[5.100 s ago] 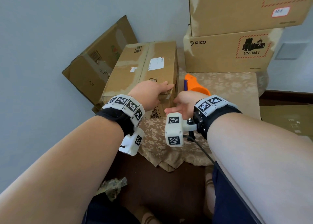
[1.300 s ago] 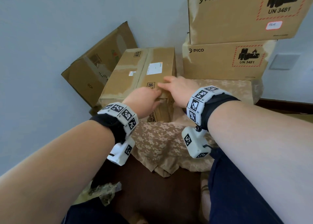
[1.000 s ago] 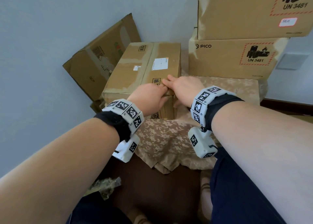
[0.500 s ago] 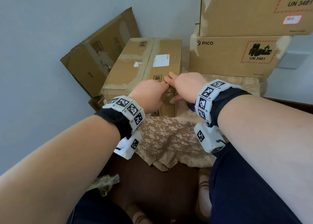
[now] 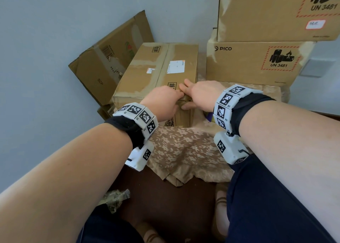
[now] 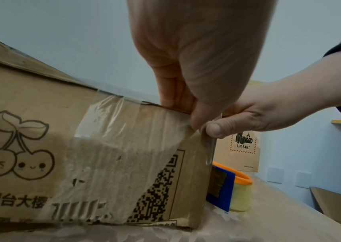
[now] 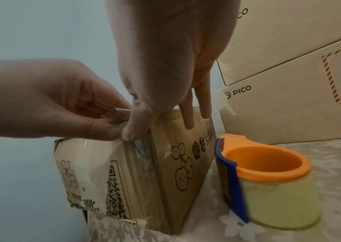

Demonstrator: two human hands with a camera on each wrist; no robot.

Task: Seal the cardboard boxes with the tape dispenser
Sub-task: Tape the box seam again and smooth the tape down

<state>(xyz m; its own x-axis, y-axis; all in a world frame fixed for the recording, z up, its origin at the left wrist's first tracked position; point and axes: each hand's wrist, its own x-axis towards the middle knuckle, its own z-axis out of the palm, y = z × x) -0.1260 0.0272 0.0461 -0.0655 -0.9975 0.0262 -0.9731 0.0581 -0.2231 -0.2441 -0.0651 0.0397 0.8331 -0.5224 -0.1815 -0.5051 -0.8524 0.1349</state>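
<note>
- Dispenser no longer in the right hand [image 5: 200,93], unlike five seconds back when its orange body sat under that palm; now parked upright on the floral cloth [image 5: 184,150], just right of both hands, tape dispenser [image 7: 269,180] touching or nearly touching the box's side.
- Reads as taping done on this edge and smoothing under way, not a fresh strip.
- Since half a second ago, barely any shift: hands met at the near top corner then, same now.
- Left hand [image 5: 161,103] curled over the cardboard box [image 5: 161,71] edge, thumb pressing clear tape [image 6: 124,131] down the front face.
- Right hand draped over the same corner, thumb beside the left thumb on the tape, fingers straight down the side panel.
- Both forearms reaching forward, wrists close together.
</note>
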